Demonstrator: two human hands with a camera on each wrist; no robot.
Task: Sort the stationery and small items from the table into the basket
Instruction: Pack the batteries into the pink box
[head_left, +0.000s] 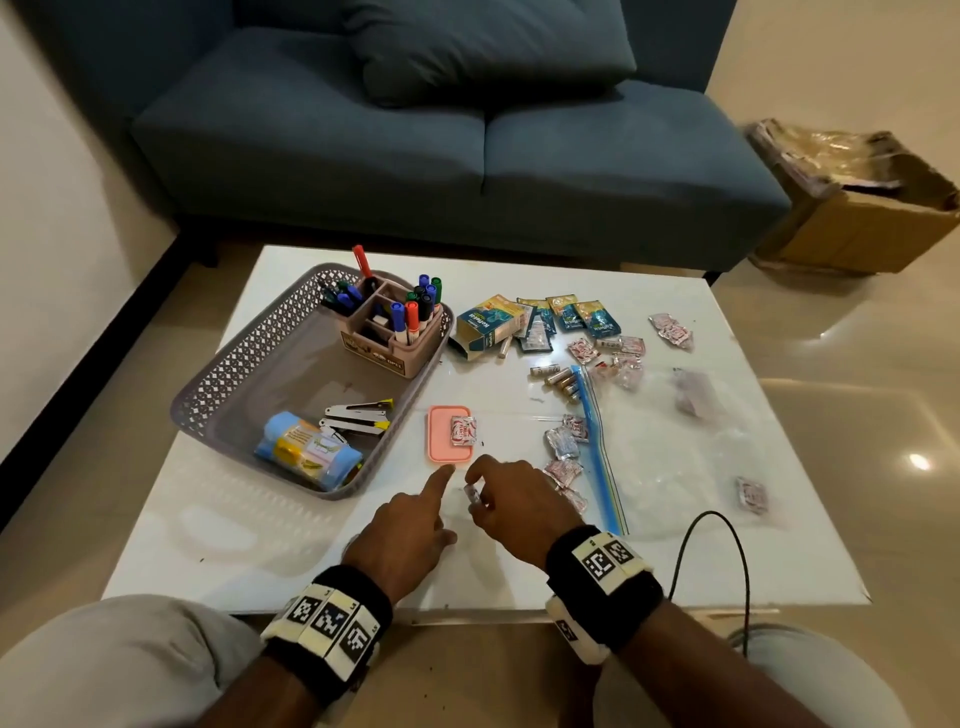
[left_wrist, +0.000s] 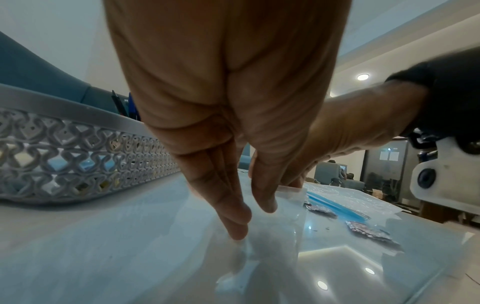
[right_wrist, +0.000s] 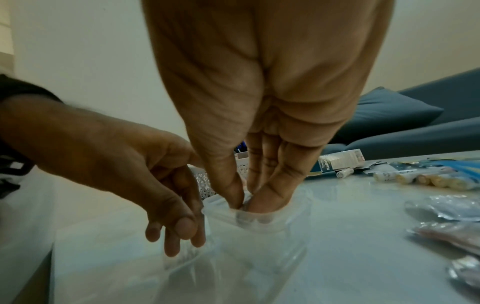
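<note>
The grey lattice basket (head_left: 218, 374) sits at the table's left and holds a pen organiser (head_left: 387, 332), a stapler (head_left: 358, 415) and a blue roll (head_left: 306, 449). Right of it lies a pink lid (head_left: 439, 449) with a foil sachet (head_left: 463, 431) on it. A clear plastic container (right_wrist: 259, 236) stands between my hands. My right hand (head_left: 480, 486) pinches a small foil sachet (head_left: 471, 494) at the container's rim. My left hand (head_left: 441, 504) touches the container's left wall with straight fingers (left_wrist: 239, 226), index pointing toward the lid.
Loose foil sachets (head_left: 563, 441), batteries (head_left: 561, 376), an open medicine box (head_left: 483, 327), sachet packs (head_left: 582, 314) and a clear zip bag (head_left: 675, 441) cover the table's right half. A black cable (head_left: 727, 545) hangs over the front right edge. A blue sofa (head_left: 415, 156) stands behind.
</note>
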